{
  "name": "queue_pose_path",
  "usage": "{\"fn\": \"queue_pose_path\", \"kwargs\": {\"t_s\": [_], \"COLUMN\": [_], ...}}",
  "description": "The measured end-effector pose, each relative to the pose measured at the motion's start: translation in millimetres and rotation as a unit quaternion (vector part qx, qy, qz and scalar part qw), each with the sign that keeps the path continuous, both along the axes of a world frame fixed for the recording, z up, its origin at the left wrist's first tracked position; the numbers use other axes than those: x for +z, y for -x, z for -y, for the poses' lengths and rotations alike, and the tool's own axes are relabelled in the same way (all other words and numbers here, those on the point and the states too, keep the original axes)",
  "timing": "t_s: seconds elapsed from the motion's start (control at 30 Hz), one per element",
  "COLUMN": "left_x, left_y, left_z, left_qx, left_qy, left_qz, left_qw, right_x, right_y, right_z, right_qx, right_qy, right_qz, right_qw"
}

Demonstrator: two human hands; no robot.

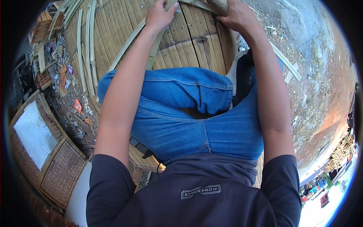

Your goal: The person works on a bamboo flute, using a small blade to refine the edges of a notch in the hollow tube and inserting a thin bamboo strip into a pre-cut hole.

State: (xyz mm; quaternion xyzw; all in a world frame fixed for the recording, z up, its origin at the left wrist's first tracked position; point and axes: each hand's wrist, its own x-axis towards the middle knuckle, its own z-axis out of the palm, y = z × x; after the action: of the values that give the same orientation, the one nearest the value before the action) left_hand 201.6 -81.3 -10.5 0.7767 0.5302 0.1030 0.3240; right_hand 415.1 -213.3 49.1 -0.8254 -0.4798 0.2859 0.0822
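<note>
At the top of the view my left hand point(160, 17) is closed around a flat, pale green bamboo strip point(156, 46), which slants down toward my bent knee. My right hand point(236, 16) is at the top edge, curled beside a rounded tan piece point(218, 4); its fingers are partly cut off, so what it grips is unclear. Between the hands another bamboo strip point(196, 4) runs across toward the right hand. Beneath them lies a platform of bamboo slats point(176, 53), on which I sit cross-legged in blue jeans point(181, 89).
Several long bamboo strips point(87, 45) lie at the left of the platform. Litter and scraps point(77, 106) cover the ground there, near a woven bamboo panel point(62, 174). A single strip point(287, 62) juts out over the dirt ground point(314, 83) at the right.
</note>
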Motion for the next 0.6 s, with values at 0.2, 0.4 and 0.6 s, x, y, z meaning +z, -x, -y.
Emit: {"fn": "queue_pose_path", "kwargs": {"t_s": [0.2, 0.4, 0.6], "left_x": [33.1, 222.1, 277.7], "left_y": [-5.7, -22.0, -34.1], "left_z": [-4.2, 48.9, 126.3], "left_qx": [0.031, -0.032, -0.196], "left_qy": [0.105, -0.111, -0.338], "left_qz": [0.07, 0.119, 0.212], "left_qw": [0.992, 0.986, 0.896], "right_x": [1.0, 70.6, 100.2], "right_y": [-10.3, -19.5, -27.0], "right_z": [-1.5, 17.6, 60.2], "right_qx": [0.086, 0.0, -0.169], "right_qy": [-0.09, -0.306, -0.498], "right_qz": [0.051, -0.019, -0.175], "right_qw": [0.991, 0.952, 0.832]}}
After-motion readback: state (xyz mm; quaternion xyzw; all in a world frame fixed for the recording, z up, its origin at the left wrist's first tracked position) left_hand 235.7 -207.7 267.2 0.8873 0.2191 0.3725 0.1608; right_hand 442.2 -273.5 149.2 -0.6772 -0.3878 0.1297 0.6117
